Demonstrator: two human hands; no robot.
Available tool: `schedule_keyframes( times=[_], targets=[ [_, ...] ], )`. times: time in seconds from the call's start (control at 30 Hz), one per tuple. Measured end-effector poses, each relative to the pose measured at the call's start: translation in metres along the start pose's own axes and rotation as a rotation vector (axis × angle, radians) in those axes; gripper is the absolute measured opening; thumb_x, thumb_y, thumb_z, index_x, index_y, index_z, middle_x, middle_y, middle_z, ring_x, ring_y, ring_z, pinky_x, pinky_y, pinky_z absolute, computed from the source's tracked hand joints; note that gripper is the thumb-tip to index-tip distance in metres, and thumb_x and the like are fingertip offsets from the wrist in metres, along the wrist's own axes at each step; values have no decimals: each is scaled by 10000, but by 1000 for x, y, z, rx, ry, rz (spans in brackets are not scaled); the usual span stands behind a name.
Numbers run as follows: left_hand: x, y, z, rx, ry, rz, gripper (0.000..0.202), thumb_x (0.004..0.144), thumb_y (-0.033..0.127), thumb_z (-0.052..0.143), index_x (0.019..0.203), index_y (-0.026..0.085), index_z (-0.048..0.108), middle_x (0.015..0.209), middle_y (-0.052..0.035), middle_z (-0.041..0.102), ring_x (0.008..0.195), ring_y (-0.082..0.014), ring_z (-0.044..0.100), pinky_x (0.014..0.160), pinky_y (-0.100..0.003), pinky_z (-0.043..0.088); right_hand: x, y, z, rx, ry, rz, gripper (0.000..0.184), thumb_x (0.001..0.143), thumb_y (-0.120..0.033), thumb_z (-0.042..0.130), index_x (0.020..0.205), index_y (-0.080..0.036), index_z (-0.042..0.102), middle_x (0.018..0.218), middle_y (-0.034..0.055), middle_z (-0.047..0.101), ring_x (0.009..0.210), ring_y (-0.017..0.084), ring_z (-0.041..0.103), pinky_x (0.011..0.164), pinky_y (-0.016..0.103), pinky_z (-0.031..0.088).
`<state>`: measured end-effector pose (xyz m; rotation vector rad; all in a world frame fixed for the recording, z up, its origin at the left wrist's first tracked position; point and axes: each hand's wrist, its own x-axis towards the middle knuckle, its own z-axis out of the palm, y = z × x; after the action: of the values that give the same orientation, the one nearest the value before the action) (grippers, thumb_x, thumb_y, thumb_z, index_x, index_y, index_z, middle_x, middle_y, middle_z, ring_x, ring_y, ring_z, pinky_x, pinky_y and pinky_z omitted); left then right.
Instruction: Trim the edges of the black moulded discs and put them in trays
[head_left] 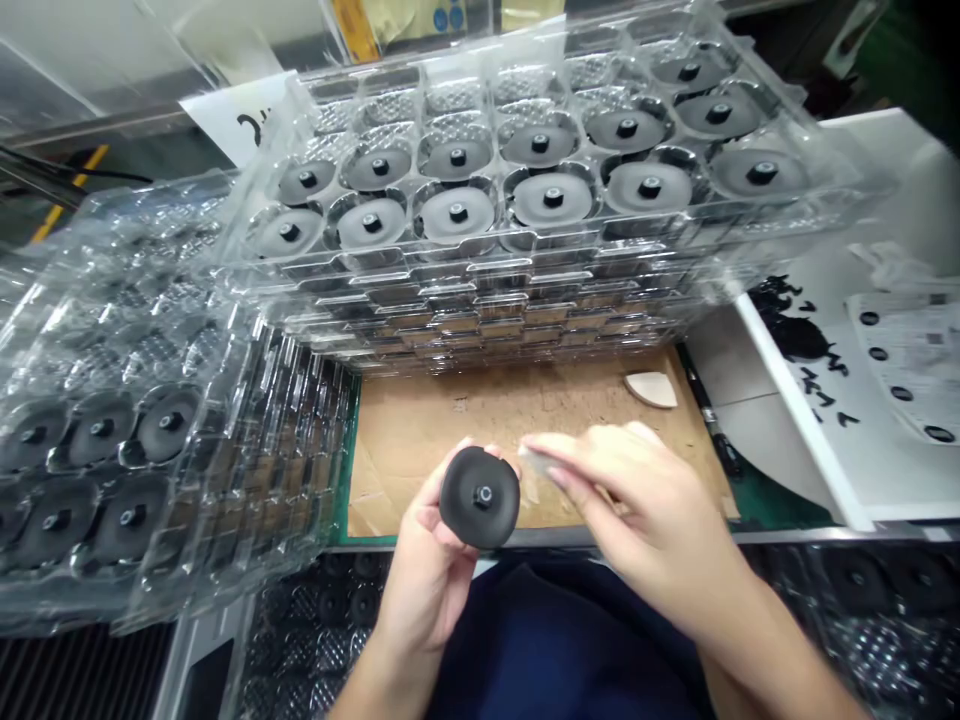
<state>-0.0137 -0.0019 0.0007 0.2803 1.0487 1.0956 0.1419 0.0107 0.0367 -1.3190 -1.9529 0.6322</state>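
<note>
Workbench with green mat (772,500), brown cardboard sheet (450,420) on it, stacked clear trays (487,300) behind, small white wedge (651,388), maybe plastic.

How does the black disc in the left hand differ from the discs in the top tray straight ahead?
The held disc is gripped in the left hand, tilted to face the camera; the tray discs lie flat, one per round pocket of the clear tray. The held disc looks matte black; the tray discs look paler grey. Both are round with a small central hub.
</note>
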Motion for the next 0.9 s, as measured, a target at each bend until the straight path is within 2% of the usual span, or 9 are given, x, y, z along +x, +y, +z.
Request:
schedule_keyframes(
  times=[0.13, 0.3, 0.4, 0.47, 0.57, 0.67, 0.73, 0.8, 0.9],
  targets=[
    [3, -4, -1, -15, -98, -53, 498, 623, 336, 800, 1094, 238, 673, 1058, -42, 711, 944, -162, 652, 785, -184, 514, 2, 12, 7, 207, 31, -29, 252, 903, -154, 474, 1065, -213, 658, 831, 12, 694, 722, 141, 603, 669, 281, 451],
    [5, -5, -6, -89, -122, -103, 628, 680, 439, 726, 1258, 267, 551, 1222, -79, 635, 1023, -223, 636, 889, -306, 508, -19, 71, 31, 235, -15, 406, 245, 893, -275, 482, 1035, -192, 664, 1057, 66, 703, 981, 201, 646, 833, 335, 505],
    [7, -5, -10, -169, -164, -139, 578, 684, 443, 718, 1216, 262, 583, 1206, -66, 649, 1018, -222, 648, 905, -311, 508, -50, 101, 49, 172, -43, 455, 257, 862, -279, 501, 1010, -158, 674, 978, 103, 726, 896, 248, 678, 758, 386, 532],
    [7, -5, -10, -202, -198, -158, 519, 676, 436, 724, 1150, 247, 629, 1190, -54, 661, 1020, -220, 650, 888, -292, 517, -63, 107, 54, 166, -71, 454, 231, 838, -285, 532, 961, -173, 693, 934, 86, 739, 863, 253, 689, 739, 384, 538],
    [7, -6, -6, -206, -242, -187, 534, 649, 438, 740, 1133, 237, 642, 1214, -61, 651, 1029, -228, 646, 880, -287, 521, -55, 91, 43, 172, -29, 440, 236, 853, -300, 527, 992, -192, 685, 1012, 73, 723, 928, 235, 671, 768, 346, 530],
    [5, -7, 0, -142, -249, -163, 601, 625, 430, 766, 1172, 228, 618, 1206, -79, 650, 1030, -232, 639, 863, -282, 523, -27, 49, 21, 165, 95, 370, 260, 893, -306, 506, 1110, -233, 628, 1070, 42, 689, 947, 194, 639, 795, 310, 503],
    [3, -8, 1, -75, -234, -136, 578, 654, 419, 757, 1173, 209, 617, 1155, -88, 671, 1023, -227, 635, 860, -276, 518, -10, 18, 12, 137, 169, 143, 251, 908, -228, 483, 1117, -212, 620, 1033, 51, 692, 900, 191, 625, 802, 331, 476],
    [2, -7, -1, -17, -207, -132, 509, 682, 363, 755, 1152, 215, 627, 1110, -78, 687, 998, -218, 641, 844, -269, 518, -1, -4, 9, 167, 90, -35, 235, 903, -157, 464, 1068, -159, 631, 947, 61, 702, 816, 179, 615, 760, 322, 465],
    [3, -5, -6, -4, -107, -93, 469, 643, 289, 791, 1090, 263, 650, 1067, -30, 700, 954, -197, 650, 807, -255, 527, 5, -16, 14, 194, -166, -45, 196, 888, -114, 479, 948, -156, 661, 822, 24, 694, 703, 148, 592, 658, 272, 445]
  ],
)
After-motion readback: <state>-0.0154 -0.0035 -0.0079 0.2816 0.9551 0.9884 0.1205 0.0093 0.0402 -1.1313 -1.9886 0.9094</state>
